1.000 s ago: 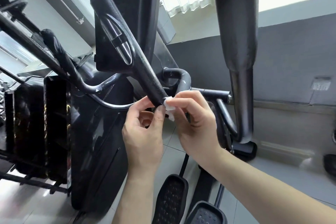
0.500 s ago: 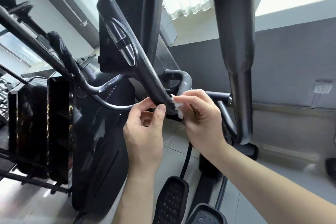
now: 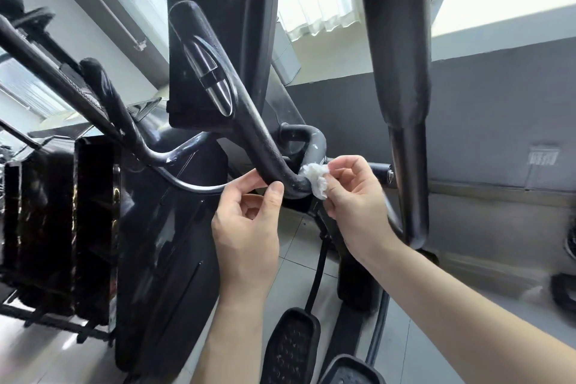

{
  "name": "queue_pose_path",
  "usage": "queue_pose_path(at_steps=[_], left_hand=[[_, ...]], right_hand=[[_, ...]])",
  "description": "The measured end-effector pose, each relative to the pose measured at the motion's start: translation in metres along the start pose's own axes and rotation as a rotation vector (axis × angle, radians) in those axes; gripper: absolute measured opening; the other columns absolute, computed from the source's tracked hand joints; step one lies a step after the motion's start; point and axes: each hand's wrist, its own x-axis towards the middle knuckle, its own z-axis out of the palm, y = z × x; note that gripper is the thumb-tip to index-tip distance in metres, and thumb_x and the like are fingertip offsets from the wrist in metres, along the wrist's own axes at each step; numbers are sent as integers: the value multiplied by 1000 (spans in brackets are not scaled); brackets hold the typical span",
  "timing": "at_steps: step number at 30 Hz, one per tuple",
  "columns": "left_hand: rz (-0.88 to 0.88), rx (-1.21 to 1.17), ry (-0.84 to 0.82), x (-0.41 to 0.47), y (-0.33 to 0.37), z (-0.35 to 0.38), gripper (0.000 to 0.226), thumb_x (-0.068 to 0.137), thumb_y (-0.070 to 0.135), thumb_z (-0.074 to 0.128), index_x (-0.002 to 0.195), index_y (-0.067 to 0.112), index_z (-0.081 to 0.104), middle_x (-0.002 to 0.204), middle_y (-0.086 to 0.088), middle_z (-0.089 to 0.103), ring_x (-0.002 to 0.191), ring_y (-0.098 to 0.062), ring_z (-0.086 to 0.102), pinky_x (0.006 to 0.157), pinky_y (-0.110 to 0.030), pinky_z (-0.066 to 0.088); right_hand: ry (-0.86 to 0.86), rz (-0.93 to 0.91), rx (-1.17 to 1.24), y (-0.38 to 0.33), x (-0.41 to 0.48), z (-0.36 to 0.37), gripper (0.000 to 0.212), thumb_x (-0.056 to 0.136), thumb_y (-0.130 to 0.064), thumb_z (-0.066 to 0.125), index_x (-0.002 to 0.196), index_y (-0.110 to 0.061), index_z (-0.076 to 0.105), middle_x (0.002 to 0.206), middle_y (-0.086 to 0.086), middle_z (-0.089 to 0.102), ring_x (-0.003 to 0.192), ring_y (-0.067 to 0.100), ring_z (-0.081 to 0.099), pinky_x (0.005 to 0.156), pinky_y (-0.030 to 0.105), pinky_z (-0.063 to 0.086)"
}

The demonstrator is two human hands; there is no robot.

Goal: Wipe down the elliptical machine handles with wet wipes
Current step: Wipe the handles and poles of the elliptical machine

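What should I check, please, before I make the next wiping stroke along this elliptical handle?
1. The right hand pinches the wet wipe: ok.
2. The wet wipe touches the handle at its lower bend: ok.
3. The left hand holds the handle beside the wipe: ok.
4. Path up the handle is free of the left hand: not ok, its thumb and finger sit next to the wipe.
5. Wipe moist enough: cannot tell.
6. Upper grip around the silver sensor already clean: cannot tell.
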Motion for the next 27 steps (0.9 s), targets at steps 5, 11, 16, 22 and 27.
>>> queue_pose_path(at_steps=[5, 11, 16, 22, 27], left_hand=[[9, -6, 0, 1, -1, 0, 15, 92, 23, 75, 102, 34, 69, 92, 16, 74, 78, -3, 64, 73, -13, 49], [23, -3, -8, 1, -1, -1, 14, 93, 23, 74, 102, 33, 70, 92, 19, 73, 79, -1, 65, 73, -13, 50], [25, 4, -13, 2, -2, -1, 14, 93, 24, 74, 102, 33, 70, 91, 18, 73, 77, -2, 64, 73, -13, 50], [18, -7, 2, 2, -3, 1, 14, 92, 23, 74, 102, 31, 71, 86, 15, 72, 75, -9, 65, 70, -15, 49], [12, -7, 3, 1, -3, 1, 14, 92, 25, 74, 105, 31, 70, 90, 13, 73, 78, -11, 66, 72, -15, 50]], right_hand=[[98, -137, -233, 9, -3, 0, 22, 96, 7, 58, 93, -11, 70, 81, 8, 71, 64, 18, 58, 61, 27, 50], [69, -236, -334, 7, -3, -1, 8, 95, -11, 74, 97, -19, 76, 84, 8, 71, 73, 27, 65, 69, 41, 56], [-33, -402, -210, -8, -18, 9, 13, 96, 3, 69, 102, -7, 74, 86, 13, 68, 75, 32, 64, 67, 39, 55], [-41, -551, -455, 11, -4, 1, 16, 91, 8, 71, 98, -5, 78, 95, 1, 67, 83, 15, 66, 75, 28, 52], [164, -309, -467, 20, 17, -18, 21, 95, -7, 69, 96, -28, 75, 98, 1, 71, 89, 20, 68, 87, 45, 56]])
